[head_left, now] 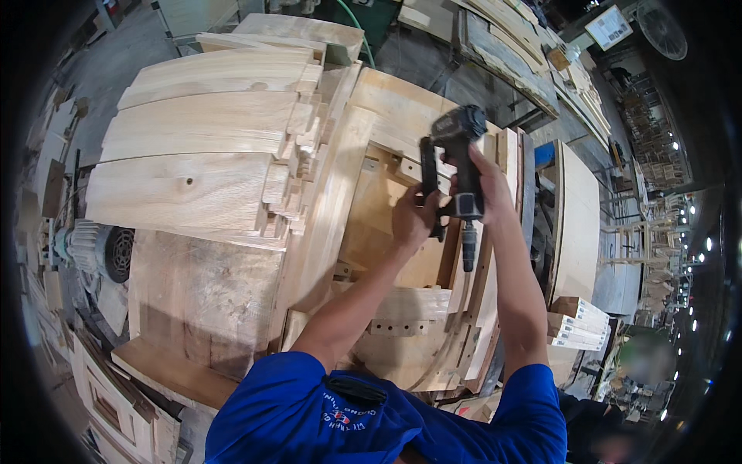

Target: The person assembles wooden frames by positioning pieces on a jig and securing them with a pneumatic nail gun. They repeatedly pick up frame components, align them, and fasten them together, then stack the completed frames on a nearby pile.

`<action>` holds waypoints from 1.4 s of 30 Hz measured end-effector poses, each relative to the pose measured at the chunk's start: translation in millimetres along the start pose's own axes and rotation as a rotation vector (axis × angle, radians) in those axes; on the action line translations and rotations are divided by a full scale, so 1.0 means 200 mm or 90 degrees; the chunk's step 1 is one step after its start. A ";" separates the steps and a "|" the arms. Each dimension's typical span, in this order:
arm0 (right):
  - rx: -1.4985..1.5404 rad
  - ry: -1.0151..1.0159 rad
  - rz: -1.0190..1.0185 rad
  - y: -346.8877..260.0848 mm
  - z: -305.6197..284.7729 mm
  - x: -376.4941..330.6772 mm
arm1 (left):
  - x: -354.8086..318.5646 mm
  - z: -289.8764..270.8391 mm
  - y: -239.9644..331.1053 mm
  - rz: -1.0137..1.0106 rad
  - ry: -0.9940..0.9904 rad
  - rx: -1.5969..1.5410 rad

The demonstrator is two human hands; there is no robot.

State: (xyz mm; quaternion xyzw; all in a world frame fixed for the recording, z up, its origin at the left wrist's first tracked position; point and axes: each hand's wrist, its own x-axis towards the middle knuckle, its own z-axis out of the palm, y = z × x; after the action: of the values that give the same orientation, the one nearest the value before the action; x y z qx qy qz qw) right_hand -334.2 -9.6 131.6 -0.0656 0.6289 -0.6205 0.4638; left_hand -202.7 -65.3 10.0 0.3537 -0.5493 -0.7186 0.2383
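Observation:
My right hand (485, 185) grips the handle of a black pneumatic nail gun (454, 147), held upright over a curved wooden frame (390, 255). My left hand (413, 220) is curled against the lower end of the gun's long magazine, just above the frame's inner panel. The gun's air fitting (468, 249) hangs below my right hand. The frame is made of pale boards, with a perforated strip (398, 328) low on it. Where the gun's nose meets the wood is hidden.
A stack of curved pale boards (197, 147) lies to the left on a worn plywood bench (205, 294). An electric motor (100, 249) sits at the far left. Upright curved panels (578, 224) and stacked white pieces (576, 323) stand on the right, with more timber racks (533, 46) beyond.

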 end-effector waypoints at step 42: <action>-0.114 -0.245 0.107 0.71 0.48 -1.01 | -1.31 -0.78 -0.02 -0.187 0.029 0.101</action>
State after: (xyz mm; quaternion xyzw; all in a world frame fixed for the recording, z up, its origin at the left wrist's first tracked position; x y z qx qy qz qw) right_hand -86.7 85.2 132.4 -0.1712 0.5847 -0.4974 0.6176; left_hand 85.0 31.0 48.8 0.4642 -0.5413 -0.6918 0.1139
